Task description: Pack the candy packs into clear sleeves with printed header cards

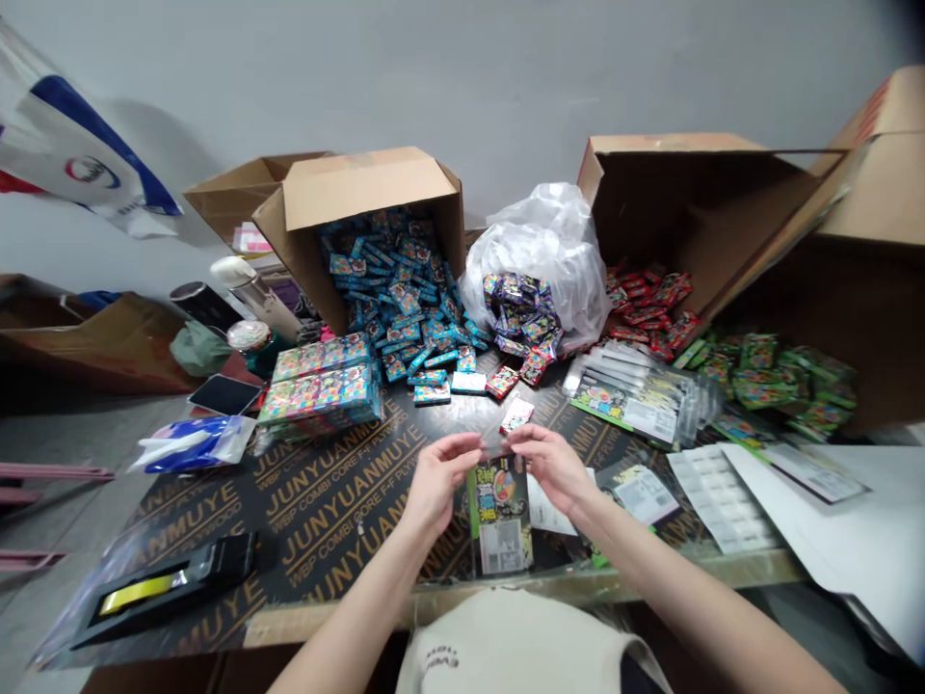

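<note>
Both of my hands hold a clear plastic packet (500, 511) with a green printed card and a white label, upright over the near edge of the black plywood table (325, 501). My left hand (439, 480) pinches the packet's top left corner. My right hand (553, 465) pinches its top right corner. A small red-and-white box (516, 414) lies just beyond my fingers. More flat packets (640, 492) lie right of my right hand.
Tipped cardboard boxes at the back spill blue boxes (405, 289), red boxes (650, 304) and green boxes (773, 381). A white plastic bag (549, 246) holds purple boxes. Stacked colourful packs (322, 386), a pile of clear packets (636, 390), white sheets (831, 520) and a black tool (166, 583) lie around.
</note>
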Available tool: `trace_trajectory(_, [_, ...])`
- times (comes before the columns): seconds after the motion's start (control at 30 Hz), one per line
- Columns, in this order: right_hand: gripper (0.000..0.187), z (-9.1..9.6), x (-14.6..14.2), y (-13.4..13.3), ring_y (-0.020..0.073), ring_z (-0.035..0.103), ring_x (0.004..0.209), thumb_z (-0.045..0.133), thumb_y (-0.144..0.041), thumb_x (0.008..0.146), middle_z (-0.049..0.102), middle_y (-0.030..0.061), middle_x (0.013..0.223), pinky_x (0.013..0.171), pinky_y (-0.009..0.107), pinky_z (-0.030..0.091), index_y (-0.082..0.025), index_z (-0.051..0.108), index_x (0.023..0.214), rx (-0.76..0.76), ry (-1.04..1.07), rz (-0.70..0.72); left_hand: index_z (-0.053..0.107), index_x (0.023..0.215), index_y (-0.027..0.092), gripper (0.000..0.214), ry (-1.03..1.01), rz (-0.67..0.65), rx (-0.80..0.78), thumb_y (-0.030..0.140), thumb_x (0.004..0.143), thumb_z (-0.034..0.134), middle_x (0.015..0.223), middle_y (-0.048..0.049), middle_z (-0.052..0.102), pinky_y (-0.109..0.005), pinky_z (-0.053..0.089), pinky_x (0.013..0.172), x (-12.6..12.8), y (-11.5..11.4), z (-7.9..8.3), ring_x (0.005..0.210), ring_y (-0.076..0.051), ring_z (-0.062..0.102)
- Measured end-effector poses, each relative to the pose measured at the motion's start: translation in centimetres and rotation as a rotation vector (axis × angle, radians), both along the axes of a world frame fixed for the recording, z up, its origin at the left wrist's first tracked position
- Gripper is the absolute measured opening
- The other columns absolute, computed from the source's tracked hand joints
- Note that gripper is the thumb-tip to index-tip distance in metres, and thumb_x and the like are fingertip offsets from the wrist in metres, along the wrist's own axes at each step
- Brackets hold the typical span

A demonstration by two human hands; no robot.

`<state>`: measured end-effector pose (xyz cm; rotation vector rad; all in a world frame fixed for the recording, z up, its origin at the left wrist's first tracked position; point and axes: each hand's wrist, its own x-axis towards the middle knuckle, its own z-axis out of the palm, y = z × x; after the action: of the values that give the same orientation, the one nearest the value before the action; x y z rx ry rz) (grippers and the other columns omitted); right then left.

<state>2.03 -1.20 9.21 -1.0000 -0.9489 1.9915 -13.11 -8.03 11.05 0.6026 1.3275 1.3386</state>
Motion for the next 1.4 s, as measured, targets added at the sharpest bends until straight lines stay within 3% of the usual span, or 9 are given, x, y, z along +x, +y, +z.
trace_trajectory(0.1, [0.016, 0.4, 1.2, 0.5, 0.0167, 0.062, 0.073, 0.071, -0.024, 0.060, 0.070, 0.0047, 0.080, 0.069, 0.029, 0.047, -0.017, 0.070, 0.074, 0.307, -0.154, 0.059, 0.071, 0.076, 0.019, 0.014, 0.509, -0.055, 0.208, 0.025, 0.064, 0.070, 0.084, -0.0063, 0.071, -0.032, 0.046, 0.080, -0.3, -0.7, 1.0, 0.081, -0.020, 0.063])
trace_trajectory(0.17, [0.018, 0.7, 1.7, 0.6, 0.0190, 0.062, 0.078, 0.070, -0.030, 0.062, 0.070, 0.0057, 0.084, 0.073, 0.031, 0.048, -0.018, 0.071, 0.077, 0.417, -0.222, 0.117, 0.072, 0.073, 0.019, 0.011, 0.662, -0.109, 0.259, 0.027, 0.066, 0.069, 0.083, -0.0062, 0.071, -0.032, 0.046, 0.082, -0.5, -0.8, 1.5, 0.082, -0.021, 0.064])
trace_trajectory(0.4, [0.021, 1.7, 1.6, 1.0, 0.0135, 0.058, 0.058, 0.068, -0.035, 0.068, 0.067, 0.0026, 0.066, 0.057, 0.025, 0.045, -0.015, 0.070, 0.074, 0.510, -0.274, 0.229, 0.069, 0.073, 0.013, 0.019, 0.491, -0.220, 0.066, 0.030, 0.065, 0.069, 0.070, -0.0053, 0.070, -0.026, 0.049, 0.063, -1.7, 0.6, 1.9, 0.065, -0.018, 0.064])
trace_trajectory(0.57, [0.024, 1.6, 1.5, 1.5, 0.0123, 0.057, 0.053, 0.066, -0.037, 0.070, 0.065, 0.0024, 0.062, 0.054, 0.024, 0.045, -0.014, 0.068, 0.071, 0.537, -0.281, 0.297, 0.068, 0.069, 0.013, 0.013, 0.586, -0.241, 0.085, 0.025, 0.067, 0.066, 0.066, -0.0049, 0.068, -0.024, 0.048, 0.059, -1.7, 0.2, 1.9, 0.061, -0.016, 0.062])
trace_trajectory(0.87, [0.019, 2.0, 3.0, 0.6, 0.0209, 0.058, 0.100, 0.060, -0.033, 0.077, 0.067, 0.0058, 0.101, 0.092, 0.036, 0.040, -0.023, 0.070, 0.090, 0.851, -0.337, 0.312, 0.069, 0.066, 0.016, 0.010, 0.768, -0.261, 0.251, 0.026, 0.068, 0.066, 0.079, -0.0076, 0.069, -0.027, 0.050, 0.067, -1.6, -1.2, 1.8, 0.074, -0.019, 0.064])
trace_trajectory(1.03, [0.058, -1.2, 3.4, -0.7, 0.0212, 0.053, 0.106, 0.063, -0.037, 0.074, 0.049, 0.0086, 0.127, 0.090, 0.039, 0.041, -0.026, 0.043, 0.127, 0.614, -0.296, 0.264, 0.069, 0.067, 0.015, 0.012, 0.639, 0.001, 0.160, 0.027, 0.064, 0.070, 0.076, -0.0061, 0.070, -0.029, 0.051, 0.069, -4.8, -1.8, 1.2, 0.072, -0.020, 0.064])
trace_trajectory(1.17, [0.059, -4.3, 2.1, -2.6, 0.0191, 0.061, 0.086, 0.070, -0.039, 0.065, 0.061, 0.0075, 0.106, 0.073, 0.032, 0.049, -0.021, 0.049, 0.117, 0.302, -0.114, 0.357, 0.067, 0.077, 0.013, 0.027, 0.535, 0.411, 0.097, 0.032, 0.059, 0.073, 0.072, -0.0041, 0.069, -0.029, 0.052, 0.065, -8.5, -3.4, 0.0, 0.065, -0.017, 0.063])
trace_trajectory(1.3, [0.040, -4.8, 0.4, -1.3, 0.0129, 0.057, 0.055, 0.066, -0.042, 0.069, 0.060, -0.0025, 0.064, 0.052, 0.024, 0.046, -0.019, 0.052, 0.099, 0.208, -0.140, 0.199, 0.063, 0.089, 0.013, 0.040, 0.761, 0.273, -0.034, 0.039, 0.060, 0.070, 0.083, -0.0087, 0.068, -0.039, 0.051, 0.075, -9.0, -5.3, -2.0, 0.079, -0.023, 0.064])
trace_trajectory(1.4, [0.052, -4.3, -1.8, 1.7, 0.0157, 0.057, 0.057, 0.069, -0.044, 0.064, 0.060, -0.0015, 0.065, 0.056, 0.029, 0.046, -0.019, 0.050, 0.106, 0.457, -0.362, 0.365, 0.047, 0.123, 0.021, 0.073, 1.205, 0.011, 0.023, 0.044, 0.058, 0.071, 0.129, -0.0135, 0.047, -0.052, 0.029, 0.100, -7.7, -5.4, -3.6, 0.119, -0.031, 0.042])
